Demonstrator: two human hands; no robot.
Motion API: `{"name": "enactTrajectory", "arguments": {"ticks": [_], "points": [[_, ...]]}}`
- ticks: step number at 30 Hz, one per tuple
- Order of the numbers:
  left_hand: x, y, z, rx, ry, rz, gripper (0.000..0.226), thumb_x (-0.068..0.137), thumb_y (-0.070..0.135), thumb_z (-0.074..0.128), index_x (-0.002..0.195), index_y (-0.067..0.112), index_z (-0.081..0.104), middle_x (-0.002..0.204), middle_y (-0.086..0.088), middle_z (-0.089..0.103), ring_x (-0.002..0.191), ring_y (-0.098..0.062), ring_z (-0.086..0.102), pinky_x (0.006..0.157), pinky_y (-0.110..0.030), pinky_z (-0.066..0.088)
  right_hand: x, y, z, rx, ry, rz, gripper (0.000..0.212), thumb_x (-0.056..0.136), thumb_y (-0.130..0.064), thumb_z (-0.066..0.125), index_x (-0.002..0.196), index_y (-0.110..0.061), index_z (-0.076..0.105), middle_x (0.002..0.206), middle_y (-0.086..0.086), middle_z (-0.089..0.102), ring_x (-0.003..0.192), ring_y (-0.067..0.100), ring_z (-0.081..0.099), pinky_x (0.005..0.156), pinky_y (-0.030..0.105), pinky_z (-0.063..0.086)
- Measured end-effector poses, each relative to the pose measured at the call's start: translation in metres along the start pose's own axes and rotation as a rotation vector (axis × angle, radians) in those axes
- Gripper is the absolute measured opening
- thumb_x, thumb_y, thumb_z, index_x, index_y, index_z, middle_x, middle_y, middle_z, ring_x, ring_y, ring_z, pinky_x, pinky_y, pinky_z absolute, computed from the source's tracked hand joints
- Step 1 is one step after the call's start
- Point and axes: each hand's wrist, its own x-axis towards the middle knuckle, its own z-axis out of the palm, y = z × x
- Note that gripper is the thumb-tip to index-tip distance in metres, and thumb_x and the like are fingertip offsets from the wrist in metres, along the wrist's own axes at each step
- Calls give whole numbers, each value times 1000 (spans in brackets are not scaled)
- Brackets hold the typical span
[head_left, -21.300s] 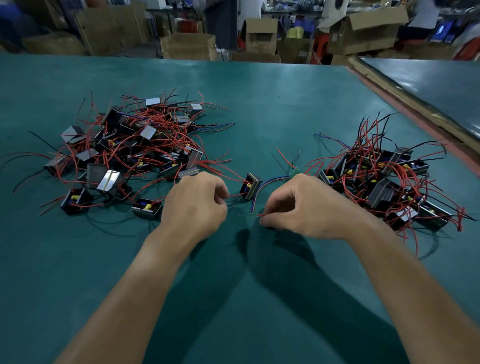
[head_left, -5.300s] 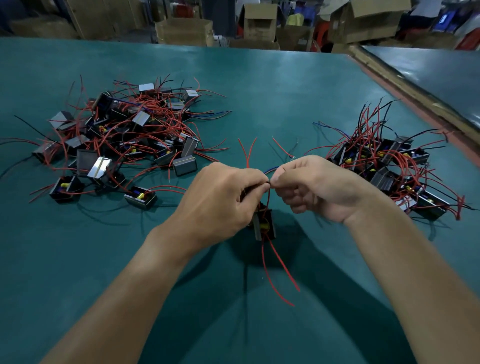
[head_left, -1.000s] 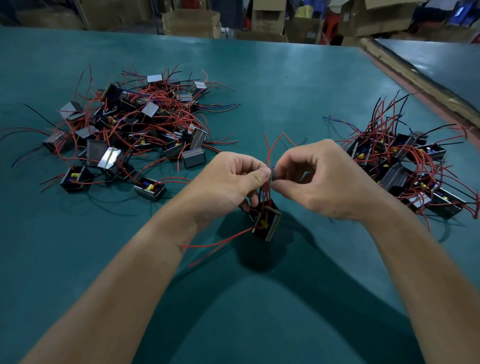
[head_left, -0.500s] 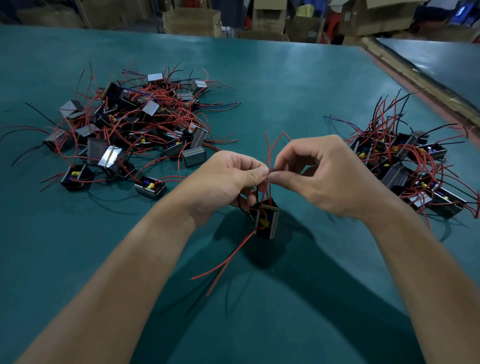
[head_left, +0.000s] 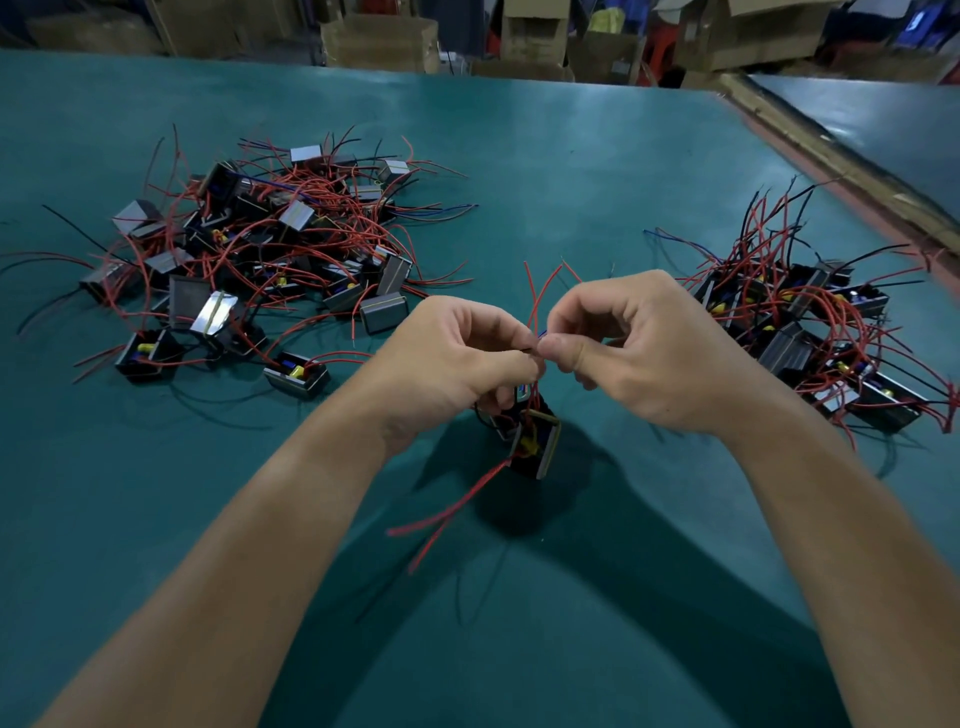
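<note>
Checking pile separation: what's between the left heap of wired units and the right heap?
Head view: the left hand and right hand, pinching the wires of one unit below them; otherwise bare green table.

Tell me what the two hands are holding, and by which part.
The left hand and the right hand both pinch the wires of one small black component; its body hangs below them.

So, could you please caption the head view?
Left hand and right hand pinch the wires of a black module over the green table.
</note>
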Motion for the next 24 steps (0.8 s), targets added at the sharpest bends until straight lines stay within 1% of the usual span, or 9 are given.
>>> {"name": "enactTrajectory", "arguments": {"ticks": [3,6,10,12,15,17,19,22,24], "points": [[2,-2,4,40,66,55,18,80,-7,68,72,8,64,54,0,59,42,-9,50,45,-20,43,0,-1,-1,-5,-2,72,17,92,-15,68,74,-16,68,63,0,66,54,12,55,57,43,52],[4,-5,7,131,139,170,19,78,-3,73,69,13,65,56,7,62,45,-10,50,47,-22,43,1,-2,0,13,7,138,20,93,-13,66,73,-14,67,55,-10,61,52,9,53,55,41,51],[3,-9,8,335,224,398,17,76,7,79,66,17,70,51,15,59,43,2,47,46,-11,34,3,-6,5,143,-16,303,29,95,-11,62,67,-12,63,49,-7,53,46,10,49,44,27,45],[3,-10,8,393,266,489,17,74,6,81,64,16,71,45,17,53,41,3,43,46,-8,30,4,-9,5,289,-47,425,29,95,-9,59,67,-9,61,49,-4,49,42,9,45,43,22,42],[2,-10,10,479,307,581,15,73,5,82,64,13,73,48,22,51,43,4,43,48,-7,29,4,-11,3,448,-134,569,27,95,-12,58,68,-13,59,51,-5,47,42,8,43,42,20,43],[2,-11,8,462,272,548,13,73,6,82,66,14,74,46,22,52,42,4,45,47,-8,30,3,-10,2,482,-160,587,26,95,-12,57,69,-12,60,52,-4,49,43,9,45,43,21,46],[3,-10,6,371,204,447,10,76,8,80,70,14,75,49,15,60,42,3,47,45,-13,36,3,-8,1,469,-133,532,24,96,-10,58,72,-7,61,55,0,51,44,9,47,45,22,50],[4,-6,5,202,168,284,12,84,5,73,72,9,73,56,-4,67,41,-7,53,43,-19,43,3,-6,2,429,-26,358,22,95,-7,61,73,-5,64,56,0,58,45,9,52,47,23,52],[3,-4,3,68,144,189,15,86,2,70,72,8,71,57,-2,66,39,-8,52,42,-19,44,2,-4,1,374,16,227,21,93,-3,65,73,-8,68,58,-1,63,49,11,56,50,23,53]]}}
